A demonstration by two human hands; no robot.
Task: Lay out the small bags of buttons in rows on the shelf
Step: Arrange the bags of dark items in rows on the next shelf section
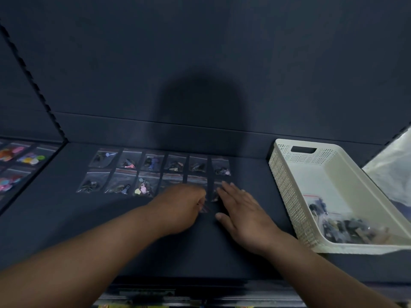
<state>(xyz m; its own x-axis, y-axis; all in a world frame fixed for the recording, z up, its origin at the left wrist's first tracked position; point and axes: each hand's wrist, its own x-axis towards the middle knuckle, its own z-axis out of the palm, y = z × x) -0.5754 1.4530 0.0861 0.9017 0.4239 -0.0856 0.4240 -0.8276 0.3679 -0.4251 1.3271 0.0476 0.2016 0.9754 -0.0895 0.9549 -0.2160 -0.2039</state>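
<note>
Small clear bags of buttons (151,163) lie in two rows on the dark shelf (66,218). My left hand (182,207) has its fingers curled and pinches the edge of a small bag (204,207) at the front row's right end. My right hand (240,210) lies flat with straight fingers, pressing on the last bag of the front row (215,194), which it mostly hides. More bags of buttons (347,227) lie heaped in the cream basket (287,185) at the right.
The basket stands on the shelf's right side, with a clear plastic sheet (395,165) behind it. On the neighbouring shelf at the left, bags of coloured buttons (29,158) lie in rows. The shelf's back wall rises just behind the rows.
</note>
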